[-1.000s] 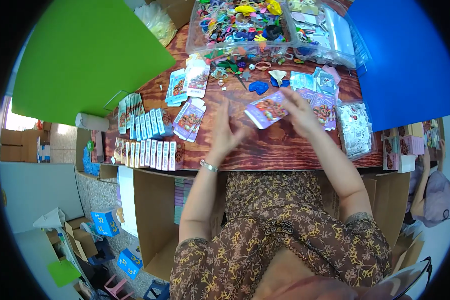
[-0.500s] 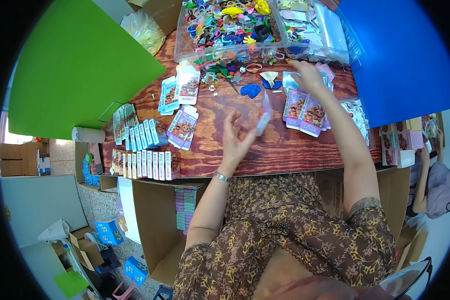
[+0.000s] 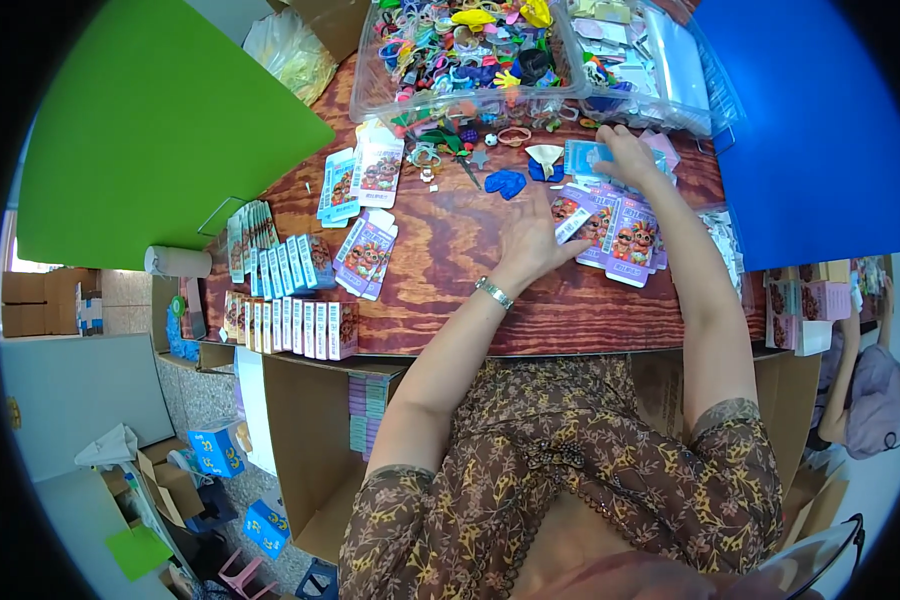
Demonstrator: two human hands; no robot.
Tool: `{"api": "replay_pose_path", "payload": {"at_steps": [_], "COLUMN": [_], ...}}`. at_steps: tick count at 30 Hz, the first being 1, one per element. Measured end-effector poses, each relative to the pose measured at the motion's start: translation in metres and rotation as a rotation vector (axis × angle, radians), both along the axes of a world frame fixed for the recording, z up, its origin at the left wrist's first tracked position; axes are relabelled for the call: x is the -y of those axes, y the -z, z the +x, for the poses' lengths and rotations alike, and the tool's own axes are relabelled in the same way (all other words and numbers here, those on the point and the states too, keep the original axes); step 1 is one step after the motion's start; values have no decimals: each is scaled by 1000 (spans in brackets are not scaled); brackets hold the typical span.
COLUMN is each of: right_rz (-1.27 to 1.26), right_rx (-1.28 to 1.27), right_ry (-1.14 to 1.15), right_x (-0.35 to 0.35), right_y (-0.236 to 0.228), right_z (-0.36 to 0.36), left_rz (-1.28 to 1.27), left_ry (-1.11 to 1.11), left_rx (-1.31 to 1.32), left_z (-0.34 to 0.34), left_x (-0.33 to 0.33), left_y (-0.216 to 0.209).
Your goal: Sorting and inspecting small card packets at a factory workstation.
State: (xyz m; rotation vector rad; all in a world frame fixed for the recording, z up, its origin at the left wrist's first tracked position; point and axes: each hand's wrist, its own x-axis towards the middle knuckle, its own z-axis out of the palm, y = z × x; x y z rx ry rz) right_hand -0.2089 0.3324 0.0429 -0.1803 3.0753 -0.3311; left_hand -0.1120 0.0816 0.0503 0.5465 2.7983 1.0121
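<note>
My left hand is over the middle of the table, a small purple box between its thumb and fingers. The box is tilted, with a pale printed side toward me. Beyond and to the right, my right hand has its bent fingers on a flat light blue packet; its fingertips are partly hidden. Flat purple cartons with cartoon figures lie overlapped between my hands and nearer me. Left of the packet rest a cream fan-shaped piece and a crumpled blue piece.
At the back stand a clear bin of mixed small toys and another with papers and bags. Filled boxes stand in rows at the left, by loose cartons. Green and blue panels flank the table.
My left hand has moved right and away from me with the purple box, now over the flat cartons. My right hand has drawn back slightly from the bin onto the light blue packet.
</note>
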Motion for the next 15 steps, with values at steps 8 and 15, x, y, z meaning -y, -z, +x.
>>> {"api": "replay_pose_path", "payload": {"at_steps": [8,15], "right_rz": [-626,-1718], "right_rx": [-129,79], "right_ry": [51,247], "right_x": [14,126], "right_y": [-28,-24], "right_z": [20,96], "left_rz": [368,1364], "left_ry": [-99,-239], "left_rx": [65,770], "left_z": [3,46], "left_x": [45,76], "left_y": [39,27]}}
